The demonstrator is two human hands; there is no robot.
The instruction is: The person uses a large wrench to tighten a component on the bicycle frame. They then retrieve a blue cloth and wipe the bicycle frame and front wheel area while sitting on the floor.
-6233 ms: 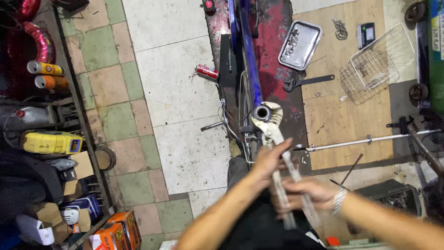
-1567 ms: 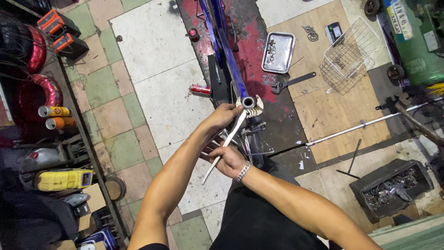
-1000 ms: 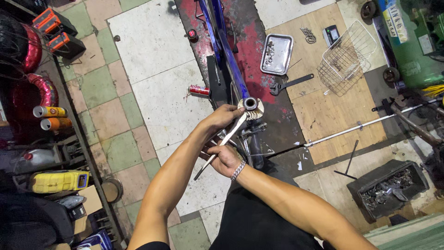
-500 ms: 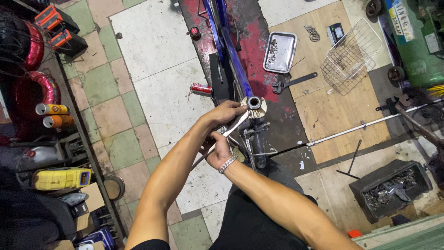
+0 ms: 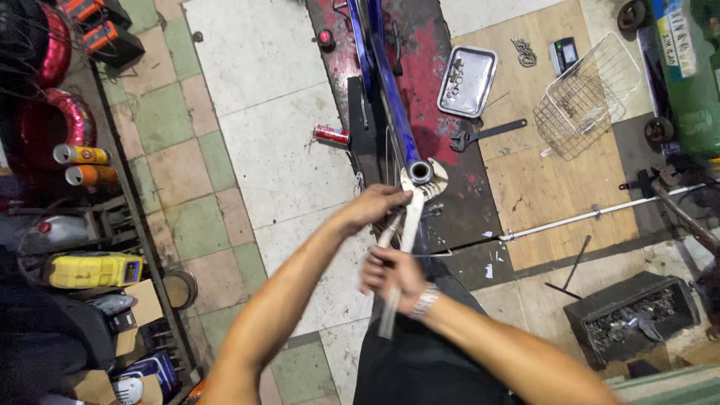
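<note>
A blue bicycle frame stands upright below me, its round head tube opening facing up. Two long silver wrenches meet at that tube. My left hand grips one wrench near its jaw, just left of the tube. My right hand holds the lower handle of the other wrench, whose end sticks out below the fist. A metal bracelet sits on my right wrist.
A steel tray, a wire basket and a dark wrench lie on wooden boards at right. A red spray can lies on the tiles. A long rod and a box of parts are lower right. Cluttered shelves line the left.
Both hands stay on the wrenches at the head tube. My right hand has slid down and toward me along the handle, and the wrenches have swung to a steeper angle.
</note>
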